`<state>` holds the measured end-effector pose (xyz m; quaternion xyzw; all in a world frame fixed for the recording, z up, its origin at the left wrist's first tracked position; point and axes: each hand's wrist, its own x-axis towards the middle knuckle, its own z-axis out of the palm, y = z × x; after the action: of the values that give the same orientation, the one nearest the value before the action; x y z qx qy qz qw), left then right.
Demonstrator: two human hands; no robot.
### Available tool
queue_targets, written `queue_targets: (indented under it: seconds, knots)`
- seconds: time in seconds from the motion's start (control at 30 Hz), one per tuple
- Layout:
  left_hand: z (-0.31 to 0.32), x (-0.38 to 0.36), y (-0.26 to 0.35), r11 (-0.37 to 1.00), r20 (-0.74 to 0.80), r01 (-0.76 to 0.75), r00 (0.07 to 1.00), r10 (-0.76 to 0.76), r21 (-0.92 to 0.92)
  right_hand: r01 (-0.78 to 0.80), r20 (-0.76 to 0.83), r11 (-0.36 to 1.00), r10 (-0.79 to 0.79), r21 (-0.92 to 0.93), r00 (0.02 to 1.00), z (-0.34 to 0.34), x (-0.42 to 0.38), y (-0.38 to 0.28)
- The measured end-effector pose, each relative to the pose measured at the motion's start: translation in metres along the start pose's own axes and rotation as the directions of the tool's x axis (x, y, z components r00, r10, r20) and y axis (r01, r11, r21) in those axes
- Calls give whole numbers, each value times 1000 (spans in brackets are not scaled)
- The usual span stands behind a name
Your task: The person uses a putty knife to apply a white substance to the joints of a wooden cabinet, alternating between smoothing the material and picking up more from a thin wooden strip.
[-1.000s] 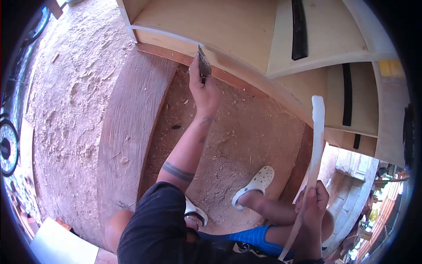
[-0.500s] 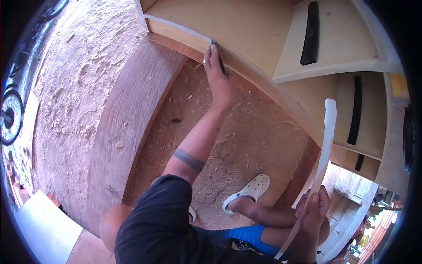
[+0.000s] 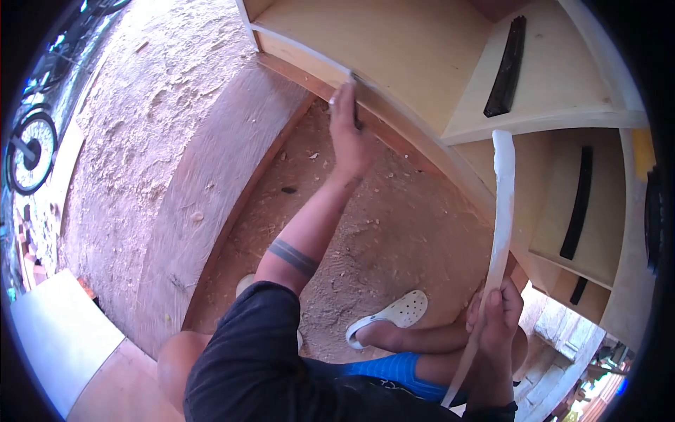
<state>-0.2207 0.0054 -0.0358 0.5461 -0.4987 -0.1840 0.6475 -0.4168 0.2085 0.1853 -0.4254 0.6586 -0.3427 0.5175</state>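
My left hand (image 3: 349,133) is closed around a thin dark tool (image 3: 357,118), mostly hidden by the fingers. The tool's tip meets the front edge of the wooden cabinet (image 3: 394,105), where a white band runs along part of the edge. My right hand (image 3: 496,313) grips a long narrow strip (image 3: 501,204) near its lower part. This strip stands upright before the cabinet, its upper end coated white and its lower end running down toward my lap.
Black drawer runners (image 3: 508,67) line the cabinet's inner walls. A curved wooden board (image 3: 204,183) lies on the dusty, shaving-strewn ground. A white panel (image 3: 63,337) sits at lower left, and a wheel (image 3: 31,151) is at far left. My clog (image 3: 394,316) rests below the cabinet.
My left hand has shifted slightly back toward me near the cabinet edge. The white-ended strip in my right hand has swung left and up. The whole view has turned a little.
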Motion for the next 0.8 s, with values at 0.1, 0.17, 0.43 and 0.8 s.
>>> queue_targets:
  seconds: [0.1, 0.17, 0.43, 0.8]
  knots:
    - [-6, -20, 19, 996, 170, -74, 983, 64, 52, 23, 69, 1000, -24, 7, 997, -9, 11, 6]
    - [-7, -15, 7, 999, 68, -33, 997, 31, 24, 40, 122, 999, -40, 7, 992, -16, 17, 6]
    - [2, -30, 11, 995, 153, -97, 984, 93, 17, 12, 193, 1000, -12, 2, 981, -22, 32, 11]
    - [-18, 16, -20, 994, -3, 82, 997, -83, -76, 16, 303, 998, -31, 53, 953, -23, 23, -11]
